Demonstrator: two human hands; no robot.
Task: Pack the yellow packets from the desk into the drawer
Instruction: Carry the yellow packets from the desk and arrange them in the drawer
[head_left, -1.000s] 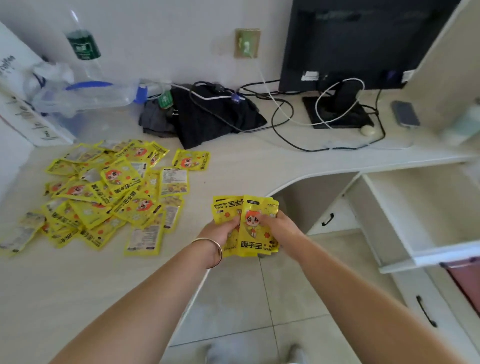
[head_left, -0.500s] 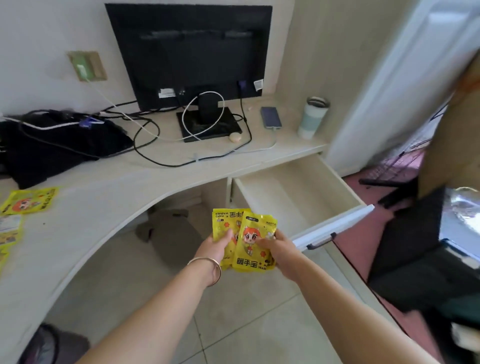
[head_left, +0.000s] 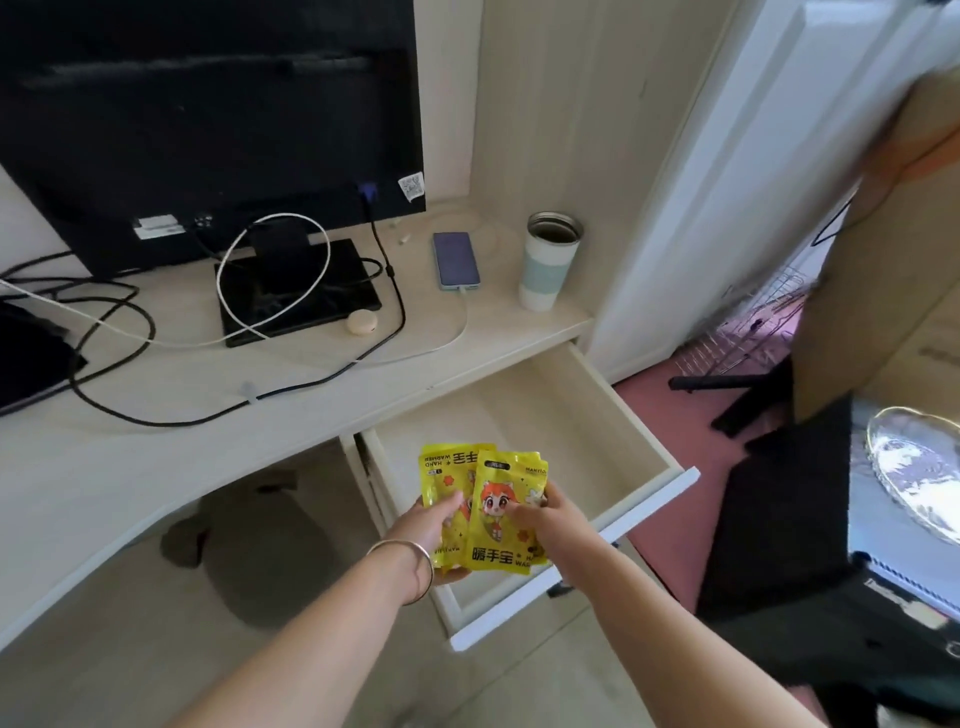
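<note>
A small stack of yellow packets (head_left: 493, 519) with a red-haired cartoon figure is held upright between both hands. My left hand (head_left: 431, 525), with a metal bangle on the wrist, grips the stack's left side. My right hand (head_left: 545, 514) grips its right side. The stack hangs over the front left part of the pulled-out drawer (head_left: 613, 415), whose pale inside shows nothing in it. The pile of packets on the desk (head_left: 104, 457) is out of view.
On the desk stand a black monitor (head_left: 208, 119), tangled cables (head_left: 135, 332), a phone (head_left: 456, 259) and a tumbler (head_left: 548, 260). A black chair (head_left: 779, 493) and a glass dish (head_left: 914, 467) are at the right. Tiled floor lies under the desk.
My view has swung right, from the packet pile to the drawer. Both hands carried the stack from beside the desk edge to above the drawer's front left part.
</note>
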